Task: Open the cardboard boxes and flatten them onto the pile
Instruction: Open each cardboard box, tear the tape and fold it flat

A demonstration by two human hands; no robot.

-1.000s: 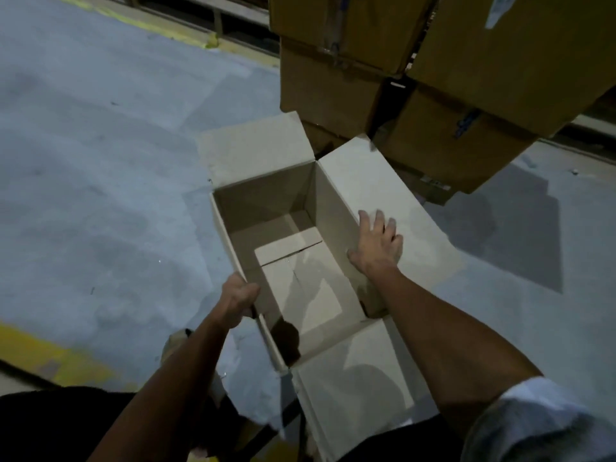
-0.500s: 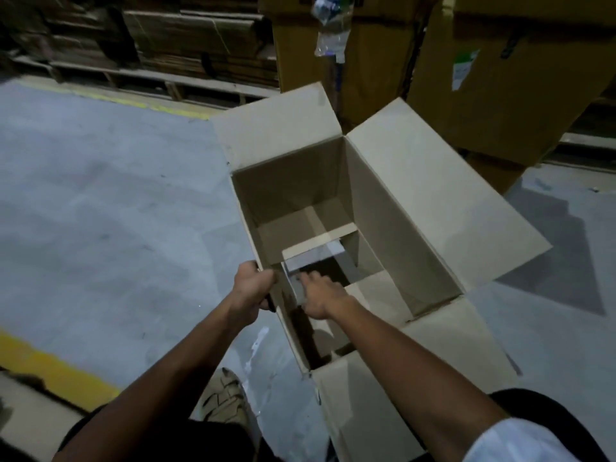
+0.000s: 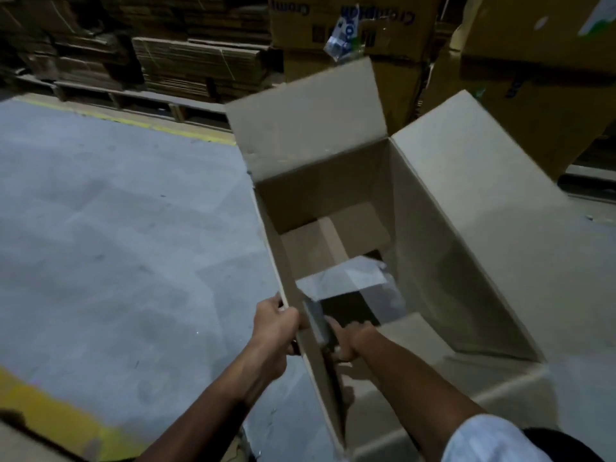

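Note:
An open brown cardboard box is held up off the grey floor, its top flaps spread outward. Its bottom flaps are parted, and the floor shows through the gap. My left hand grips the box's near left wall from outside, thumb over the edge. My right hand reaches inside the box and holds a bottom flap close to that same wall. The fingertips of my right hand are hidden behind the flap.
Stacks of flattened cardboard sit on pallets at the back left. Tall closed cartons stand behind the box on the right. A yellow floor line runs at the lower left. Open grey concrete floor lies to the left.
The box has been lifted and tilted toward me. My right hand went from the right wall's rim down inside, and the bottom flaps have come apart. My left hand kept its grip.

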